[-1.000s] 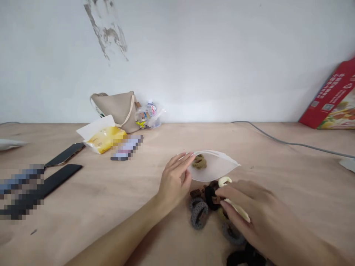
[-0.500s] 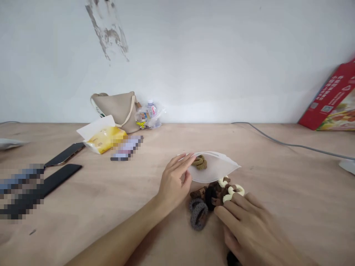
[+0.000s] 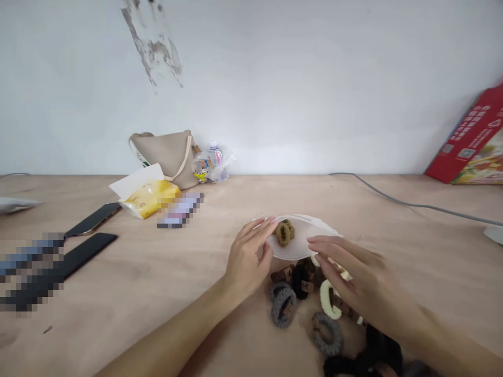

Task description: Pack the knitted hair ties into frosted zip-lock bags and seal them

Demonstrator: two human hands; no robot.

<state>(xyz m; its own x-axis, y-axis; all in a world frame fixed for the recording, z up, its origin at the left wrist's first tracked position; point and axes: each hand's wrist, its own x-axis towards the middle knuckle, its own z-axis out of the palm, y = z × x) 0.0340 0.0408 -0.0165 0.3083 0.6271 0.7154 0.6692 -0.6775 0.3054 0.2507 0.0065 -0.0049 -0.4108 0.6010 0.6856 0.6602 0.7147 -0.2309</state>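
A white pouch [image 3: 302,242] lies on the wooden tabletop [image 3: 184,262] in front of this person, its mouth spread toward us, and I can see olive-brown hair ties [image 3: 283,234] bunched inside at its left. The left hand [image 3: 247,256] grips the pouch's left side, fingers stretched along the rim. The right hand [image 3: 365,280] hovers at the right of the mouth, thumb and fingers slightly parted, with nothing visible between them. Just below the pouch is a loose heap: a black hair tie [image 3: 299,275] with a brown tag, grey hair ties [image 3: 288,296], and a cream hair tie [image 3: 325,301] near the right hand. Black hair ties [image 3: 381,351] sit nearest us. Farther back I notice a yellow tissue pack [image 3: 147,200], a taupe bag [image 3: 165,152] against the wall [image 3: 275,78] and, far right, a red box [image 3: 467,146].
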